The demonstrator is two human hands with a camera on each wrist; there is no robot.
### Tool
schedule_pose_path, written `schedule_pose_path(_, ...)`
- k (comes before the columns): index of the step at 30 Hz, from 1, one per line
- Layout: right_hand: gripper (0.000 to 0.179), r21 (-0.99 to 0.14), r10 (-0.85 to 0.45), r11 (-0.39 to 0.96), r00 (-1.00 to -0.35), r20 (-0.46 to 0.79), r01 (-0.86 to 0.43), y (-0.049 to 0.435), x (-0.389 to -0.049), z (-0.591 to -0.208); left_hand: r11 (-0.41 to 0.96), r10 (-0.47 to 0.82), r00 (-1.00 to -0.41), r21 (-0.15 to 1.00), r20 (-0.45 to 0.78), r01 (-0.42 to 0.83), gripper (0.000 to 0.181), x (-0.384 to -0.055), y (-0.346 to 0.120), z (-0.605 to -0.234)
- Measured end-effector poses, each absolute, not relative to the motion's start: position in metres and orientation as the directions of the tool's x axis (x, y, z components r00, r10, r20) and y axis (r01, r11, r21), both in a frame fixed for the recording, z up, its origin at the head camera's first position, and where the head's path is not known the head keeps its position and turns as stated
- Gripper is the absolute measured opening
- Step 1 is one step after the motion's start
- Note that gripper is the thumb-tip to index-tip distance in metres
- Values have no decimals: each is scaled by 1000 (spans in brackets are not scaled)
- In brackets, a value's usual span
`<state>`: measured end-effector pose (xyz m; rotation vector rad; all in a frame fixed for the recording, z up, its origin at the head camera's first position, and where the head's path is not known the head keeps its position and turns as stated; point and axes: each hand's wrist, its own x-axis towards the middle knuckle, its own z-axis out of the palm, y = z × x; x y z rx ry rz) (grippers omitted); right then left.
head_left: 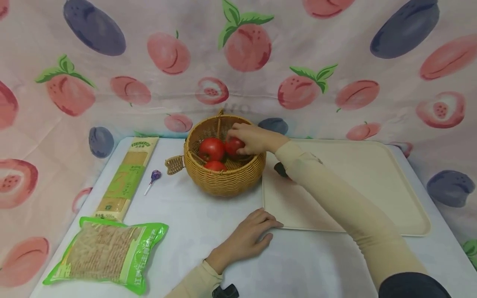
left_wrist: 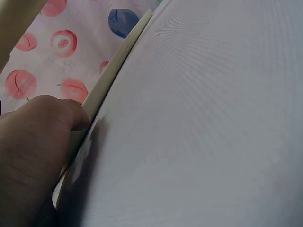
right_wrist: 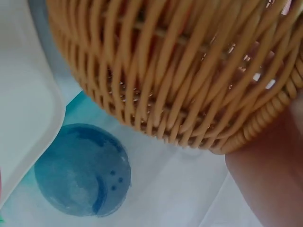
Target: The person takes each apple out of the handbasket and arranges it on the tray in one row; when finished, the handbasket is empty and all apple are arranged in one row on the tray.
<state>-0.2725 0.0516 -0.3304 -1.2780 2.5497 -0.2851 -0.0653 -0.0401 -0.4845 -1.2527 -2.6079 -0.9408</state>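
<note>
a cloth printed with peaches and plums [head_left: 247, 47] hangs behind the white bench [head_left: 208, 231], and the action is at the wicker basket [head_left: 223, 182], standing upright near the back, left of the big cream tray [head_left: 335, 186]. in goes the right hand [head_left: 251, 138], over the basket's right rim, fingers and thumb curled round a red fruit [head_left: 232, 145]! that fruit sits inside the basket, on the right; it's roundish, no clear long axis from here, and which way its stem end points i cannot tell, the fingers cover part of it. just to its left, a second red fruit [head_left: 211, 149], and nearer the front wall a third [head_left: 215, 166], half hidden by the rim.

the basket has a woven tail [head_left: 174, 164], and that points straight out to the left. its wall fills much of the right wrist view. the tray stretches its long axis left to right, under the right sleeve [head_left: 335, 194].

and the left hand [head_left: 249, 234]? palm down on the bench, fingers loosely extended, tips touching the tray's near left corner, gripping nothing.

over on the left, the long noodle packet [head_left: 128, 174] slants from back right to front left, the lollipop [head_left: 155, 175] beside it aims its stick toward the front left, and the green-edged bag [head_left: 106, 252] lies flat nearest the front.
</note>
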Motion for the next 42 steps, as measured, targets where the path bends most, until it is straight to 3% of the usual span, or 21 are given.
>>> schedule_pose_path(20, 48, -156, -733, 671, -618, -283, -725, 40, -278, -343, 463, 691, -646, 487, 325, 741, 31, -63, -35, -483)
schedule_pose_path(34, 59, -1, -674, 696, -652, -348, -718, 31, -280, -353, 457, 681, -650, 498, 337, 737, 31, -64, -36, -485)
schedule_pose_path(42, 60, 64, -704, 656, -641, -305, -752, 24, -281, -352, 481, 675, -659, 479, 332, 734, 31, -66, -41, -483)
